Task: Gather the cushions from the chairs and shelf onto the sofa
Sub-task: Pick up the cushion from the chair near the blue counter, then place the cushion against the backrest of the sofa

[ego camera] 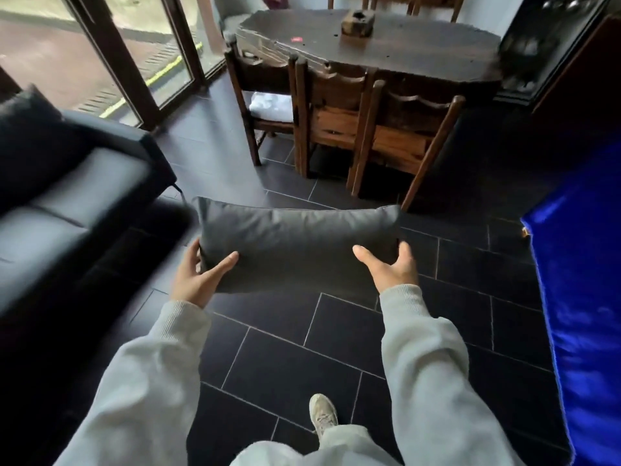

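Cushion (297, 245), dark grey and oblong, held in mid-air at the centre of the frame above the dark tiled floor (339, 338), its long axis running left to right. Left hand (196, 279) clasps the lower left end, thumb laid across the near face and the remaining fingers wrapped behind the corner; right hand (391, 267) supports the lower right end, thumb spread along the near face and fingers curled round the far side, so both hands are closed on the cushion. Pale grey sleeves (425, 371) extend from the wrists toward the bottom edge of the frame, where pale trousers and one light-coloured shoe (322, 413) appear on the tiles. Dark sofa (72, 193) occupies the left side of the frame, near the cushion but not touching it; a dark back cushion (28, 142) rests against its upper left portion. Three wooden chairs (339, 119) stand in the upper centre, pushed toward a dark wooden table (403, 52); the leftmost chair bears a white cushion (272, 107) on its seat, while the two others show bare wooden seats. A small wooden object (358, 23) sits on the table top. Glazed doors (111, 52) with dark frames fill the upper left. Bright blue fabric (584, 280), blurred, covers the right edge.
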